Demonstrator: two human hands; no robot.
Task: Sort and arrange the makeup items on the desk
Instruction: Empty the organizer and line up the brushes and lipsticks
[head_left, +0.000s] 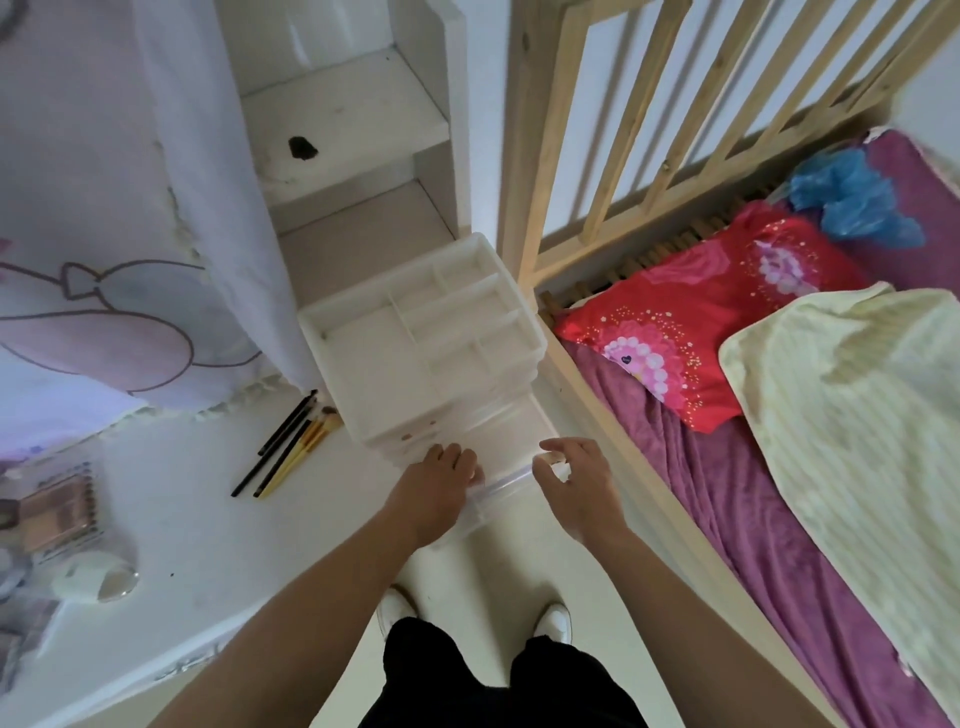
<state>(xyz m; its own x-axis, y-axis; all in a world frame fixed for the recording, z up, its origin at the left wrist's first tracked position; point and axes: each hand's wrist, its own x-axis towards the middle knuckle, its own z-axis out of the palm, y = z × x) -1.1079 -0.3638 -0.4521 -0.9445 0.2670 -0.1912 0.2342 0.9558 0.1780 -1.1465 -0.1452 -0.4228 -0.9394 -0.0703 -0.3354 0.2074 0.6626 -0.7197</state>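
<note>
Grip is taken by both hands on the front lip of a clear plastic drawer, which is drawn out of the base of a white organizer toward the person. The left hand is curled over the lip's left end, its fingers bent over the edge. The right hand is half closed, with thumb and forefinger pinched on the lip's right end and the other fingers loosely bent.

The drawer is glossy, see-through and rectangular, and its front edge is laid across between the two hands. The organizer is matte white plastic and boxy, its top tray divided into straight-walled compartments. It is stood at the right edge of the white desk, beside a wooden bed frame.

Slim makeup brushes, with black and gold handles, are laid together just left of the organizer, their long axes slanted and their bristles turned toward it. A palette is seen blurred at the far left.
</note>
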